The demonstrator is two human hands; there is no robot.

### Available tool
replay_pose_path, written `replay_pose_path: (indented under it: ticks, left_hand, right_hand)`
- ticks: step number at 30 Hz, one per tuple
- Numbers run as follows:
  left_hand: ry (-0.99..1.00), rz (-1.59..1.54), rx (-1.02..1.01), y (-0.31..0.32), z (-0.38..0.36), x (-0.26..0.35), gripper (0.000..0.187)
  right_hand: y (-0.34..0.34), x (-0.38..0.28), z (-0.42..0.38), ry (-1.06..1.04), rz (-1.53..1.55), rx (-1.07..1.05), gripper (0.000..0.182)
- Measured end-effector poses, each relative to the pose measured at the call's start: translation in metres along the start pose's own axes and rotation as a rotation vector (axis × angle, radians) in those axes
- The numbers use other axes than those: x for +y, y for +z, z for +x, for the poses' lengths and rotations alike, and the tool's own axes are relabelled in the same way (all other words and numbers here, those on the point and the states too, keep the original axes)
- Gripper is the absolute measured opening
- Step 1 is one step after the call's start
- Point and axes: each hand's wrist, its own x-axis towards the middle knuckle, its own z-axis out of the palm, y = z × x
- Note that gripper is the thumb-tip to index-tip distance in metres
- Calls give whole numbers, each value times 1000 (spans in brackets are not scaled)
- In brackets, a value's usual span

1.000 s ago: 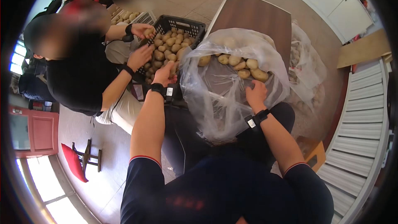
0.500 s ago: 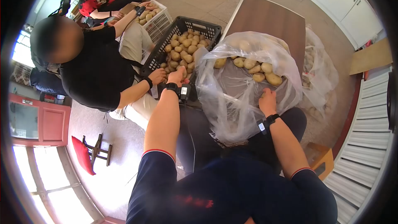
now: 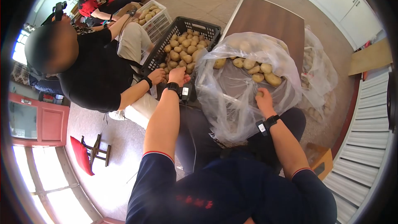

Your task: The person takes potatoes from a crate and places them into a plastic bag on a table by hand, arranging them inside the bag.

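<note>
My left hand [image 3: 178, 76] is at the near end of a black plastic crate [image 3: 200, 25], its fingers curled down against the potatoes [image 3: 185, 49] heaped inside. What lies under those fingers is hidden. My right hand [image 3: 265, 101] is closed around a small potato [image 3: 260, 93], at the near side of a clear plastic bag [image 3: 224, 116] spread wide before me. Several potatoes [image 3: 249, 64] lie in the far part of this bag. Close to my left hand, a co-worker's hand [image 3: 157, 76] reaches to the same crate.
A brown board-topped table [image 3: 265, 18] stands beyond the bag. Another clear bag of potatoes [image 3: 319, 70] sits on the floor at right. The co-worker in black [image 3: 91, 70] sits close on my left. Farther off are a white crate [image 3: 159, 25] and another seated person [image 3: 97, 4].
My left hand has lowered slightly, its fingers bending down at the crate's potatoes. My right hand has turned a little, showing more of the potato in it. The co-worker's head has shifted left.
</note>
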Motion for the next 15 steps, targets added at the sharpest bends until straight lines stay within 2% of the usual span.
replay_pose_path:
  ticks: [2, 4, 6, 7, 8, 11, 15]
  left_hand:
    - [68, 33, -60, 11, -12, 3, 29]
    - [72, 66, -98, 22, -25, 7, 26]
    - [66, 116, -218, 32, -31, 8, 27]
    - [55, 118, -250, 37, -34, 8, 34]
    - [54, 121, -258, 44, -41, 8, 34]
    - [16, 215, -441, 60, -54, 7, 42]
    - [-43, 300, -485, 85, -79, 4, 39]
  right_hand:
    - [-3, -3, 1, 48, 101, 4, 43]
    - [-14, -29, -3, 423, 571, -236, 45]
    - [-17, -43, -2, 404, 568, -272, 45]
    - [-17, -49, -2, 382, 567, -324, 45]
    - [-18, -61, -2, 383, 568, -315, 45]
    - [-12, -89, 2, 340, 602, -334, 45]
    - [7, -116, 9, 130, 594, -414, 45]
